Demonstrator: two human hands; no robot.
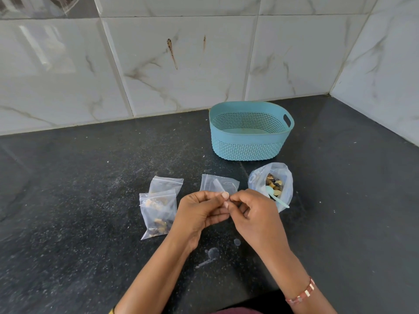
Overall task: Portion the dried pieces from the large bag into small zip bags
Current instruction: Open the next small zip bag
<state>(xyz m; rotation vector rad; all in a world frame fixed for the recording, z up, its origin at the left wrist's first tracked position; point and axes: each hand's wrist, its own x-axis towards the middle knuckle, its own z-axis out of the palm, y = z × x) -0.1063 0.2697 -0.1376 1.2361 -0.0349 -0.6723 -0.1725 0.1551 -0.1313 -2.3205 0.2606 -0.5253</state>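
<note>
Filled bags: two small clear zip bags (pixel 158 209) with dried pieces lie overlapping on the dark speckled surface (pixel 68 200); the rear one's contents are hard to make out.
Left hand (pixel 199 211): fingers curled, thumb and forefinger pinching the empty small clear zip bag (pixel 218 183) at its lower edge.
Right hand (pixel 254 211): pinches the same bag; its lower part is hidden behind both hands.
Basket: perforated teal plastic basket (pixel 249 132) stands behind.
Large bag: clear open plastic bag (pixel 275 182) of brown dried pieces, pale green plastic spoon (pixel 276 197) inside, partly hidden by the right hand.
</note>
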